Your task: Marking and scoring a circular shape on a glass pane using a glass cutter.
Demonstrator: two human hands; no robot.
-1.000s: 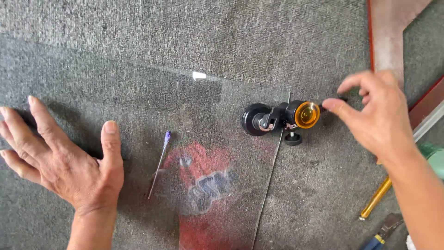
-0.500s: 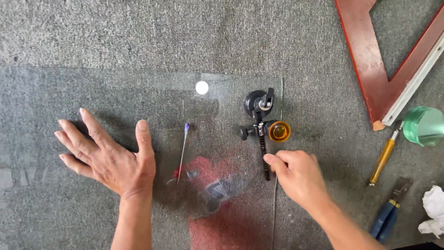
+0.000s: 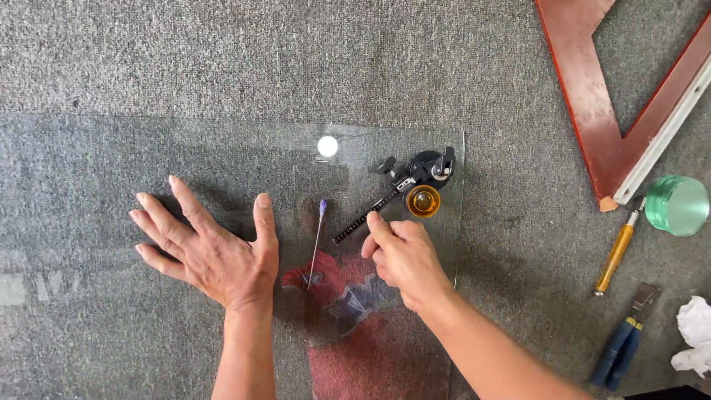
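A clear glass sheet (image 3: 244,155) lies flat on grey carpet. My left hand (image 3: 211,252) presses flat on it, fingers spread. On the sheet's right part stands a black circle cutter (image 3: 426,174) with a suction base and an amber knob (image 3: 423,201). Its ruled arm (image 3: 366,216) slants down to the left. My right hand (image 3: 404,259) pinches the arm near its outer end. A thin rod with a purple tip (image 3: 317,235) lies on the glass between my hands.
A red wooden square (image 3: 592,96) lies at the top right. Beside it are a green round container (image 3: 678,205), a yellow-handled tool (image 3: 616,255), blue-handled pliers (image 3: 621,344) and a crumpled white rag (image 3: 696,333). A bright light spot (image 3: 327,146) reflects off the glass.
My right hand went from the amber knob to the cutter's arm and swung it from pointing straight down to down-left. My left hand stayed flat on the glass.
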